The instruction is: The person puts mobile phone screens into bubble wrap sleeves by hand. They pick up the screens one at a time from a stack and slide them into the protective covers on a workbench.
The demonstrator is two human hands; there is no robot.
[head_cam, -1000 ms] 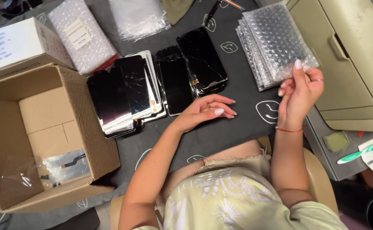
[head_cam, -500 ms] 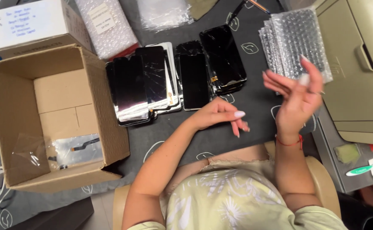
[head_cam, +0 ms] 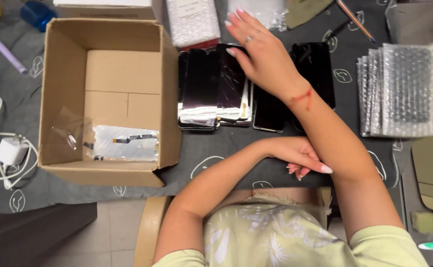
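Two hands at work: our right hand [head_cam: 261, 54] spreads open, empty, over glossy black phone screens [head_cam: 211, 84]; our left hand [head_cam: 298, 155] rests loosely curled, empty.

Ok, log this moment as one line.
right hand: open, over stacked phone screens | left hand: resting on grey mat | cardboard box: open, left | bubble-wrap pouches: right

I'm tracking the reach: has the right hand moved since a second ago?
Yes. The right hand has left the stack of bubble-wrap pouches and swung across to the black phone screens beside the cardboard box.
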